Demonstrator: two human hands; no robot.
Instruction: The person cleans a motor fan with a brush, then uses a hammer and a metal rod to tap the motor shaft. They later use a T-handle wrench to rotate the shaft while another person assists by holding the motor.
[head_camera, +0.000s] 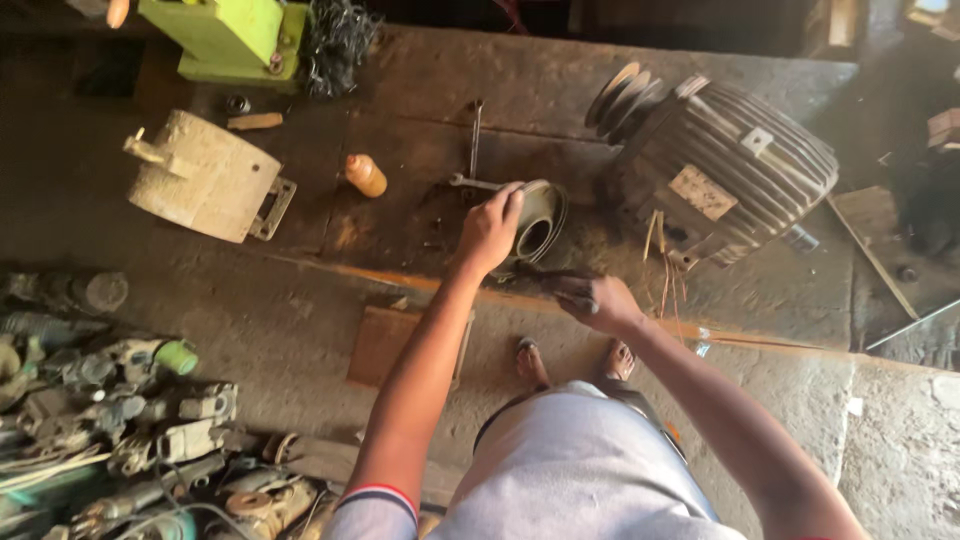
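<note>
My left hand (490, 228) grips the rim of a round grey metal end cover (540, 215) that stands tilted on the dirty workbench (560, 90). My right hand (597, 300) is closed around a thin dark tool whose tip points left toward the cover's lower edge. A large ribbed electric motor (730, 165) with a grooved pulley (625, 98) lies just right of the cover. Two spanners (474, 160) lie on the bench behind my left hand.
An orange bottle (366, 175) and a beige motor housing (205, 175) sit at the left, a green machine (230, 35) at the back. Several old motor parts (130, 420) are piled on the floor at the lower left. My sandalled feet (575, 362) stand by the bench edge.
</note>
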